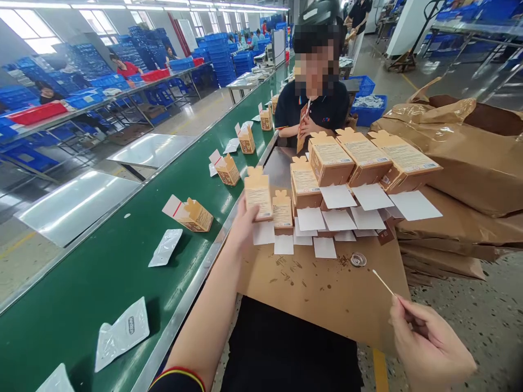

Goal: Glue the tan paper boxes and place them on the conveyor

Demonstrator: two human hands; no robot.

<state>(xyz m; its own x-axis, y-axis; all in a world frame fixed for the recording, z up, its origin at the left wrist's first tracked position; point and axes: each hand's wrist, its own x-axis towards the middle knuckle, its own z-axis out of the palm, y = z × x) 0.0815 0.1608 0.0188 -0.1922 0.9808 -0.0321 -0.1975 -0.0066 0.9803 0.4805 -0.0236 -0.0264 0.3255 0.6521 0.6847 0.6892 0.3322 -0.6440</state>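
Observation:
My left hand point(244, 220) grips a small brown cardboard box point(259, 197) with a notched top flap and a white flap hanging below. Between the thumb and fingers of my right hand point(429, 340) is a thin cotton swab point(383, 282), its white tip pointing up and left. A small clear round dish point(358, 259) lies on the brown board point(302, 288), just left of the swab tip. Beside the held box stands another box point(281, 212). More boxes point(333, 158) are stacked to the right, with white flaps point(338, 197) sticking out toward me.
A green conveyor belt point(81, 277) runs along the left, carrying open boxes point(192, 215) and silver-white pouches point(122, 332). Across the table sits a co-worker point(314, 109) holding a flat brown carton. Large brown paper bags point(461, 158) are piled at right. Dark spots mark the board.

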